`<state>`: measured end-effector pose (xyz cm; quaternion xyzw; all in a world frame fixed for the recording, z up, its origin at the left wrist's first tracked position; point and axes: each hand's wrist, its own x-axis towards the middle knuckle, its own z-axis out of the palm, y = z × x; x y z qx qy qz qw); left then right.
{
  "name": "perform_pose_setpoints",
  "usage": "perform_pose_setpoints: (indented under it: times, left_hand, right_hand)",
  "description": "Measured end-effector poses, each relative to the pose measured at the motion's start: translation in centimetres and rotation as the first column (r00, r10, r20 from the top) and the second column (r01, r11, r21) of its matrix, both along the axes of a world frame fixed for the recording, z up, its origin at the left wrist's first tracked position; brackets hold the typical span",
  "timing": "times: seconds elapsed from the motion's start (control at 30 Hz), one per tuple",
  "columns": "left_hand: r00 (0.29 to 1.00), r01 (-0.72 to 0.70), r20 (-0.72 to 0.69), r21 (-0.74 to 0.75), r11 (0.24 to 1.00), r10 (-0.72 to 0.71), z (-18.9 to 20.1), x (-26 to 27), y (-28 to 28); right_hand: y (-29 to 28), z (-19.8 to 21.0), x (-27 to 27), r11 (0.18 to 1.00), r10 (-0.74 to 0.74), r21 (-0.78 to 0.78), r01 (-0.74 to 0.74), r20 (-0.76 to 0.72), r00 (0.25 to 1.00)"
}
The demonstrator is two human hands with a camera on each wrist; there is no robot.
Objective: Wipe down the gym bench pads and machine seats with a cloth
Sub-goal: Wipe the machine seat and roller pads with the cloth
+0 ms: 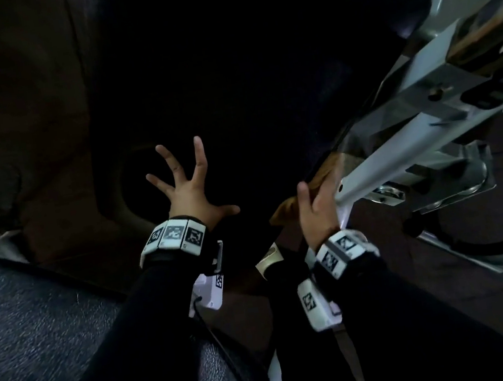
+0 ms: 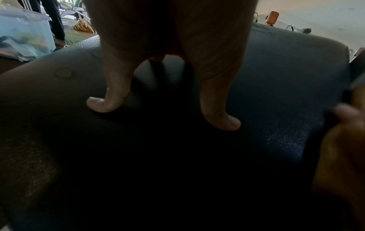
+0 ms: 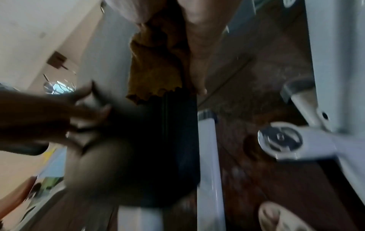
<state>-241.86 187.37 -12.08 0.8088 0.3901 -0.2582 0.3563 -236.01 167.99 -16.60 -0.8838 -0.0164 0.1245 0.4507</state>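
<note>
- Right hand (image 1: pixel 317 210) has its grip closed around a crumpled mustard-yellow cloth (image 1: pixel 322 177), thumb over the top and fingers along the far side, pressing the fabric against the side edge of a dark textured vinyl machine seat pad (image 2: pixel 286 78); the fold seems bunched that way to give a thick wiping face on a narrow edge.
- From the right wrist view the cloth's frilled hem (image 3: pixel 156 95) lies right at the pad's dark edge, with a white painted steel frame tube (image 3: pixel 207 148) just beside it at 3 o'clock.
- Left hand (image 1: pixel 190 189) is released: fingers spread wide and straight, holding nothing. The left wrist view shows fingertips (image 2: pixel 98 104) planted on the pad's top face, likely to brace it, or the person's balance, while the other hand rubs.
- Both forearms wear black sleeves and wrist bands of black-and-white marker tiles (image 1: pixel 172 233).
- At 8 o'clock in the head view lies a grey speckled padded surface (image 1: pixel 35 317), near the person and apart from both hands.
- Farther out, at 1 to 3 o'clock, the grey metal machine frame with bolts and brackets (image 1: pixel 424 95) runs diagonally above a brown floor (image 1: pixel 378 230).
- Judged from this, the pad's edge is the part being wiped now; its broad top is too dark to tell whether it is done.
</note>
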Motion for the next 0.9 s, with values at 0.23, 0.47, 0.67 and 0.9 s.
perform_pose_setpoints:
  times: [0.23, 0.47, 0.67, 0.9]
  left_hand:
    - [0.999, 0.042, 0.007, 0.009, 0.999, -0.043, -0.6, 0.1, 0.1]
    - [0.999, 0.042, 0.031, 0.019, 0.999, -0.042, -0.9, 0.1, 0.2]
    - [0.999, 0.045, 0.022, 0.007, 0.999, -0.045, -1.0, 0.1, 0.3]
    - [0.998, 0.054, 0.034, 0.012, 0.998, -0.055, -1.5, 0.1, 0.4]
  right_hand:
    - [0.7, -1.9, -5.7, 0.977, 0.087, 0.211, 0.002, -0.410, 0.908]
    - [0.0, -0.8, -1.3, 0.983, 0.085, 0.157, -0.091, 0.043, 0.995]
    - [0.1, -3.6, -8.1, 0.970, 0.169, 0.241, -0.044, -0.529, 0.832]
    - [0.6, -4.7, -11.5, 0.977, 0.105, 0.211, 0.036, -0.617, 0.780]
